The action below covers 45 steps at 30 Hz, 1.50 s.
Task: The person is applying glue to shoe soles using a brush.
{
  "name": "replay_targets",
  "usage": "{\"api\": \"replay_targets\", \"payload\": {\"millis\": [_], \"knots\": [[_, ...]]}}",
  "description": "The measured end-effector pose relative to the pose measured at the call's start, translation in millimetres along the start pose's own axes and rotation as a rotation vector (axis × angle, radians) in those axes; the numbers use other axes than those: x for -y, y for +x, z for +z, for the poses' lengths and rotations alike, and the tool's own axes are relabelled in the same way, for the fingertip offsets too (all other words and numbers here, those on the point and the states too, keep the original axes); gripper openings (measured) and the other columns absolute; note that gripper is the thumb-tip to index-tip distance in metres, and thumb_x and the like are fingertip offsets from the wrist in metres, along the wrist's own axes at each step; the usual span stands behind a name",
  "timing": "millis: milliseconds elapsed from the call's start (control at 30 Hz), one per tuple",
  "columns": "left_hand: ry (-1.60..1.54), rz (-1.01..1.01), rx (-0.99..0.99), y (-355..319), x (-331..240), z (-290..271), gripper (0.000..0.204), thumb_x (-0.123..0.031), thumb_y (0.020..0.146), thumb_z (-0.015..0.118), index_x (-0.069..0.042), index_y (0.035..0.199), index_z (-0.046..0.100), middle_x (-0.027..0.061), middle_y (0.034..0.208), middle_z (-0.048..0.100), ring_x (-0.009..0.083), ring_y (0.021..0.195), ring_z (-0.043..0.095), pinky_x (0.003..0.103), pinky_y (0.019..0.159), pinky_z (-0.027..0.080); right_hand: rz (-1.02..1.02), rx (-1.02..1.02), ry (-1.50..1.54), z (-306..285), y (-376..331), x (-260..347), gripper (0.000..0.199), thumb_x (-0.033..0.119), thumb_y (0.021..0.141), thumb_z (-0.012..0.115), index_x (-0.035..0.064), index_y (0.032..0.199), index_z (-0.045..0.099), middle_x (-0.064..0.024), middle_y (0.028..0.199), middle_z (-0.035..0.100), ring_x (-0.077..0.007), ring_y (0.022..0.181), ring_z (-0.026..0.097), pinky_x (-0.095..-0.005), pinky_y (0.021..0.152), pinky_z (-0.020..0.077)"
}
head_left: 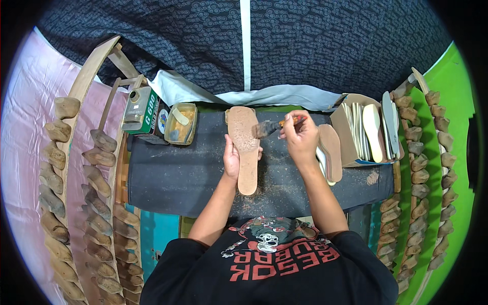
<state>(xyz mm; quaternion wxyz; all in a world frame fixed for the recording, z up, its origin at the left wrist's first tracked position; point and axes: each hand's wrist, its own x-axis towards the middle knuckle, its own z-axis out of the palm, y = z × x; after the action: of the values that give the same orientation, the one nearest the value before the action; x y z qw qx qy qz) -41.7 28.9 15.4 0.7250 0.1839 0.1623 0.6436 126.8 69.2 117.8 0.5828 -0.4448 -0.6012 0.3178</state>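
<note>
The person wears a black shirt with red letters and a skull picture. Two bare arms reach up from it to a dark mat on the bench.

The left hand lies on the left edge of a long tan sole. The fingers curl around that edge and press it down. The sole lies flat in the middle of the mat, with its toe end pointing away from the person.

The right hand is closed tight around an orange brush. The bristles touch the right side of the sole, near the top (the hairs look dark and worn).

Just right of that hand lies a small pile of soles. Past it, an open box holds more soles standing on edge.

At the far left of the mat sits a yellow tub with glue in it. A green can stands beside the tub.

Rows of wooden shoe shapes hang on racks at both sides.
</note>
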Motion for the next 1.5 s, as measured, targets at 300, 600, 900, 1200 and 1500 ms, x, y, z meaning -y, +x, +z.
{"api": "replay_targets", "payload": {"millis": [300, 600, 900, 1200, 1500], "knots": [[-0.083, 0.168, -0.056, -18, -33, -17, 0.066, -0.061, 0.106, 0.024, -0.009, 0.127, 0.059, 0.0108, 0.105, 0.068, 0.0253, 0.084, 0.065, 0.039, 0.065, 0.049, 0.162, 0.001, 0.033, 45, 47, -102, 0.026, 0.022, 0.103, 0.062, -0.0035, 0.097, 0.062, -0.0072, 0.074, 0.068, -0.0117, 0.062, 0.067, -0.028, 0.056, 0.0548], [-0.089, 0.181, -0.104, -32, -31, -23, 0.068, -0.064, 0.105, 0.024, -0.009, 0.127, 0.058, 0.0114, 0.106, 0.066, 0.0261, 0.086, 0.064, 0.039, 0.066, 0.049, 0.245, 0.172, -0.197, 73, 52, -163, 0.033, 0.028, 0.101, 0.064, -0.0045, 0.099, 0.062, -0.011, 0.075, 0.07, -0.0161, 0.064, 0.069, -0.0305, 0.059, 0.0553], [0.002, 0.149, -0.19, -23, -30, -24, 0.07, -0.068, 0.103, 0.026, -0.011, 0.129, 0.057, 0.0091, 0.104, 0.068, 0.0264, 0.085, 0.067, 0.04, 0.065, 0.052, 0.317, 0.017, 0.124, 60, 49, -135, 0.028, 0.024, 0.102, 0.063, -0.0041, 0.105, 0.061, -0.0127, 0.083, 0.072, -0.0157, 0.07, 0.071, -0.0281, 0.062, 0.0574], [0.17, 0.11, -0.169, 17, -25, -14, 0.083, -0.076, 0.1, 0.018, -0.009, 0.129, 0.058, 0.0093, 0.105, 0.069, 0.0198, 0.082, 0.068, 0.034, 0.069, 0.057, 0.16, 0.008, 0.406, 12, 12, -9, 0.024, 0.021, 0.107, 0.056, -0.0022, 0.106, 0.057, -0.0115, 0.079, 0.066, -0.0165, 0.064, 0.068, -0.0279, 0.056, 0.0563], [0.003, 0.216, -0.277, 52, -9, 27, 0.076, -0.07, 0.103, 0.023, -0.008, 0.138, 0.051, 0.0097, 0.124, 0.066, 0.0225, 0.103, 0.067, 0.039, 0.081, 0.059, 0.215, -0.011, 0.3, 1, -20, 12, 0.021, 0.02, 0.106, 0.056, -0.0003, 0.102, 0.058, -0.009, 0.071, 0.063, -0.0145, 0.058, 0.066, -0.0256, 0.051, 0.0536]]}}
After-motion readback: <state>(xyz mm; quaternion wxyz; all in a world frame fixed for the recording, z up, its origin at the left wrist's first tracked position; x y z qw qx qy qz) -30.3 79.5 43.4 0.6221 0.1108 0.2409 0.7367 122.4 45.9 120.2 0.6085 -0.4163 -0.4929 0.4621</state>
